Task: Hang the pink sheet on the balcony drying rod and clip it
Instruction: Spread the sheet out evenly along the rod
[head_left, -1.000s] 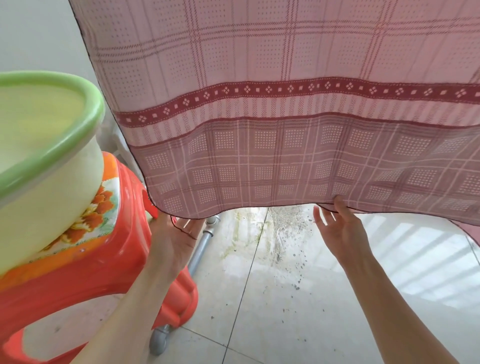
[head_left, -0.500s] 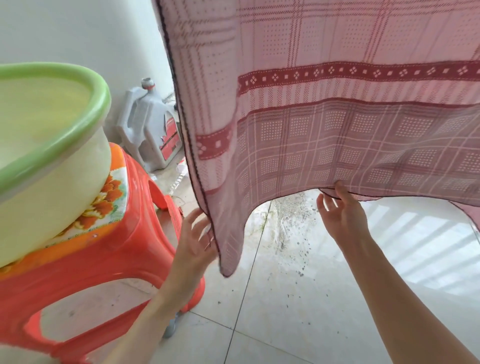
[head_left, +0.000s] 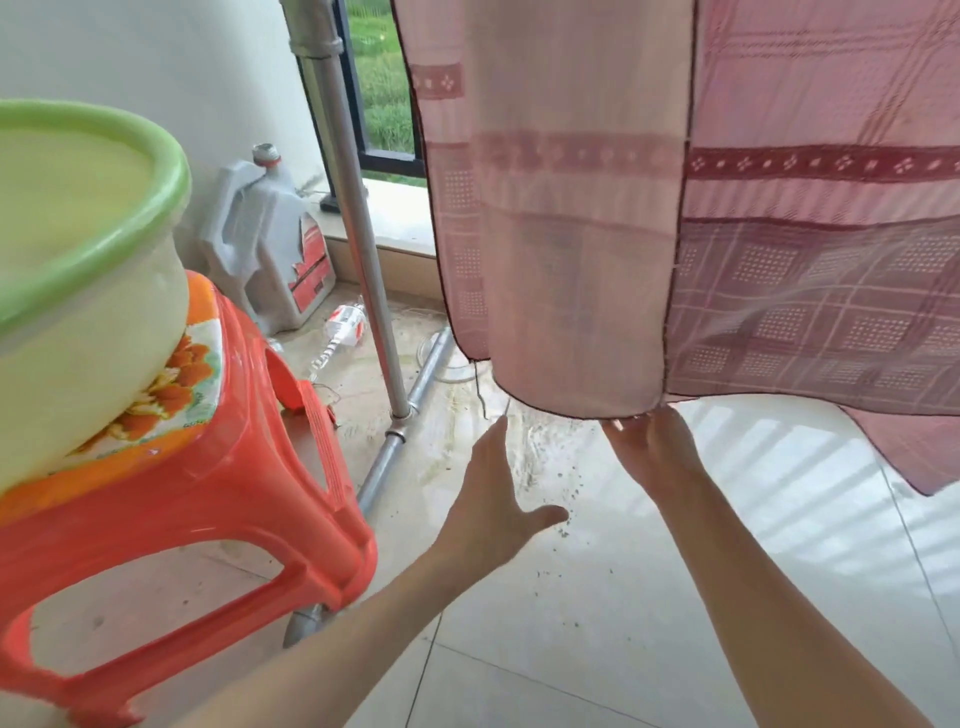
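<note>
Right hand (head_left: 649, 447) pinches the pink sheet (head_left: 675, 208)'s bottom hem; left hand (head_left: 493, 499), open, hovers just below it.

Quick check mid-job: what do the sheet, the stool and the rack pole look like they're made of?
Sheet: thin woven cloth, probably cotton; light shows through and it drapes in soft folds. Stool: moulded orange plastic, glossy, with highlights on its rounded legs. Pole: grey metal tube, dull sheen, joined by fittings at the foot.

Left hand (head_left: 491, 499) flat, fingers straight; right hand (head_left: 657, 452) blurred.
</note>
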